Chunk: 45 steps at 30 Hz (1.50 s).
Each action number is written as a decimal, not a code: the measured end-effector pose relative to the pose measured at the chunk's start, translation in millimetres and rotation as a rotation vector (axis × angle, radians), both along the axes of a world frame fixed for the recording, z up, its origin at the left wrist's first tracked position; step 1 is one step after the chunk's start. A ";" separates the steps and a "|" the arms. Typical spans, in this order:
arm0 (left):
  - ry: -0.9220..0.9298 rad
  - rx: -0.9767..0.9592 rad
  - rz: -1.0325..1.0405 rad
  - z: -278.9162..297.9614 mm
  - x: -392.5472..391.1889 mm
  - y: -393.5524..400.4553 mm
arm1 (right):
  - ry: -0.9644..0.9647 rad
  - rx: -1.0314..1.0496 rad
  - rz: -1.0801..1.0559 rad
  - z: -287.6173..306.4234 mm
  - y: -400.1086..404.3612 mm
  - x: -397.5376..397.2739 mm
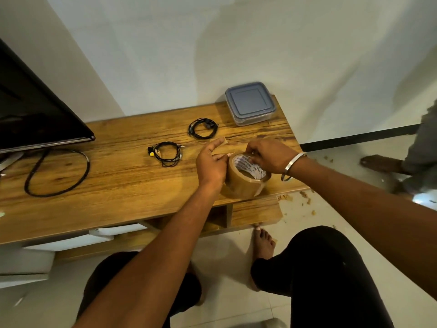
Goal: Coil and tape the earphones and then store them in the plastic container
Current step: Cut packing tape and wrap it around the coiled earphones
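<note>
Head view: two black earphones [165,153] lie coiled.

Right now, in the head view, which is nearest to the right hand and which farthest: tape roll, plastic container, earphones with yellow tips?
From the right hand:
1. Tape roll, under its fingers at the table's near edge.
2. Plastic container, behind the hand, by the wall.
3. Earphones with yellow tips, to its left, beyond the left hand.

two coiled earphones [203,128], one tape roll [246,183], one plastic container [250,103]
</note>
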<state>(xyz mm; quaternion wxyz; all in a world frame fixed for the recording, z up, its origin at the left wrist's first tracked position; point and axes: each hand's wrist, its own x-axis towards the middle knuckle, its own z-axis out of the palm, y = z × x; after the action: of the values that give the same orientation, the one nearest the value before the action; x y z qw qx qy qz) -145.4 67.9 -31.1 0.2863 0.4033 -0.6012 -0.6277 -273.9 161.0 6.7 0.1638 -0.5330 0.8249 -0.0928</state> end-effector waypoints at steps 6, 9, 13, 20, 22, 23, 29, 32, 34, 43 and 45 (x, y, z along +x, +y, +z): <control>-0.072 -0.047 0.036 -8.3 -22.9 4.6 | 0.095 0.059 -0.034 7.1 7.6 -10.0; -0.119 -0.089 0.035 -10.3 -27.8 6.2 | 0.154 0.097 -0.030 11.9 5.7 -11.7; -0.131 -0.121 0.020 -13.9 -30.6 1.5 | 0.184 0.112 -0.034 11.9 2.1 -11.5; -0.176 -0.108 0.027 -26.9 -30.2 -8.9 | 0.142 0.129 -0.056 11.4 3.0 -12.6; -0.182 -0.116 0.007 -27.4 -28.7 -11.2 | 0.083 0.121 -0.050 10.9 3.9 -15.9; -0.183 -0.128 -0.009 -26.8 -27.9 -11.5 | 0.033 0.094 -0.055 11.2 3.7 -17.3; -0.227 -0.223 -0.070 -24.7 -24.9 -15.9 | -0.119 0.029 0.017 8.5 -16.7 -4.4; -0.240 -0.258 -0.087 -24.2 -22.2 -17.8 | -0.138 0.020 0.078 9.0 -24.8 4.2; -0.266 -0.297 -0.096 -24.3 -21.3 -18.4 | -0.125 0.035 0.158 13.4 -28.3 6.3; -0.341 -0.429 -0.049 -17.5 -29.3 -13.4 | 0.008 0.086 0.110 5.9 -24.3 -1.9; -0.370 -0.451 -0.069 -17.4 -30.2 -14.1 | -0.023 0.038 0.081 3.0 -20.3 -2.5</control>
<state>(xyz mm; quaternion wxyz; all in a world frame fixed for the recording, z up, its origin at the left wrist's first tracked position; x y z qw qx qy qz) -175.6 53.9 -48.5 0.2325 0.4163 -0.7810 -0.4033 -276.4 140.7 9.7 0.1868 -0.5616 0.8024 -0.0764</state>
